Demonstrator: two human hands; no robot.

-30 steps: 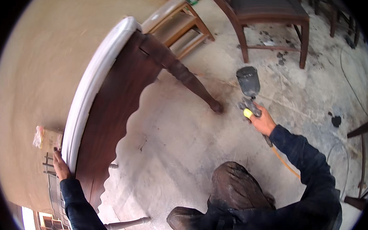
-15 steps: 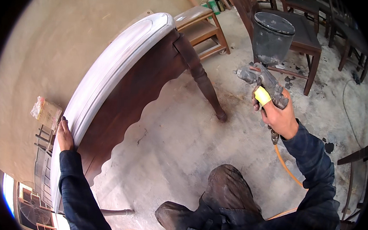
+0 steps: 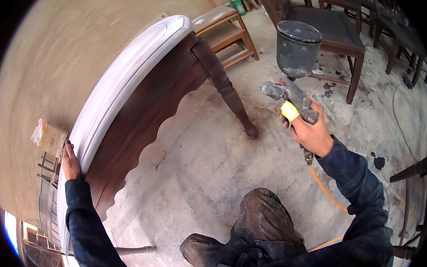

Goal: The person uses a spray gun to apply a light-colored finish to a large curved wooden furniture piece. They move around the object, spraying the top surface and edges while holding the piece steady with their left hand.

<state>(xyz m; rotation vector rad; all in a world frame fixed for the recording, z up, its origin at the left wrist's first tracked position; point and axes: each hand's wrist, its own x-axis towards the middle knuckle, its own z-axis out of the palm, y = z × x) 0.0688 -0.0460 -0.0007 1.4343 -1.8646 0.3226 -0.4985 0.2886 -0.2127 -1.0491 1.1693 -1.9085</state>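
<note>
My right hand (image 3: 313,134) is wrapped round a grey spray gun (image 3: 294,98), its index finger bound in yellow tape near the trigger. A dark, paint-smeared cup (image 3: 299,49) sits on top of the gun. From the handle's base runs an orange air hose (image 3: 325,189). My left hand (image 3: 71,162) lies along the rim of a half-round table (image 3: 123,86), fingers stretched over the edge and partly out of sight. Whitish coating covers the tabletop, while the scalloped apron (image 3: 139,114) and turned leg (image 3: 232,100) are dark brown. The nozzle is apart from the table.
A wooden step stool (image 3: 229,34) stands beyond the table, near green cans (image 3: 238,6). Dark chairs (image 3: 327,30) line the back right, and another chair (image 3: 416,170) is at the right edge. A cardboard box (image 3: 53,139) and a fan (image 3: 42,255) are at left.
The spray gun and its cup have shifted left in the picture, in my right hand. The whole view has turned slightly; my left hand stays on the table's rim.
</note>
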